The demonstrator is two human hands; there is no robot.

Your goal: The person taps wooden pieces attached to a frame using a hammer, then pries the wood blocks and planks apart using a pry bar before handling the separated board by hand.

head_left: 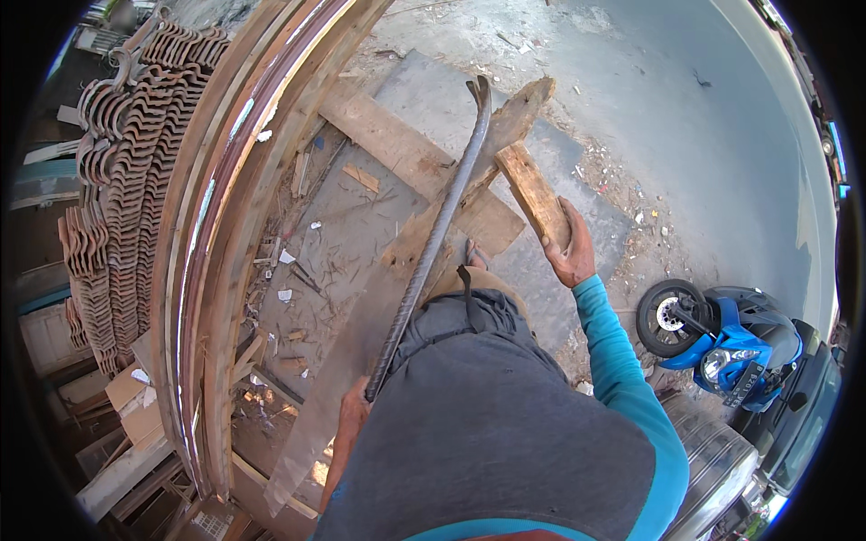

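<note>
My left hand (354, 408) is closed around the lower end of a long ribbed steel crowbar (431, 243). The bar slants up and away, and its forked, curved claw is at the far end. In my right hand (572, 248) is a short, rough wooden block (534, 194), gripped at its near end with the thumb on one side and fingers on the other. Behind the block and the bar lies a longer weathered plank (516, 117). It crosses a wide flat board (388, 135) near my feet. Whether the block touches the plank I cannot tell.
At left, long timber beams (230, 207) curve past, with stacked clay roof tiles (149, 162) beyond. Wood chips and debris litter the grey sheet (311, 230) on the ground. A blue motorcycle (735, 347) stands at right, near a ribbed metal container (713, 451).
</note>
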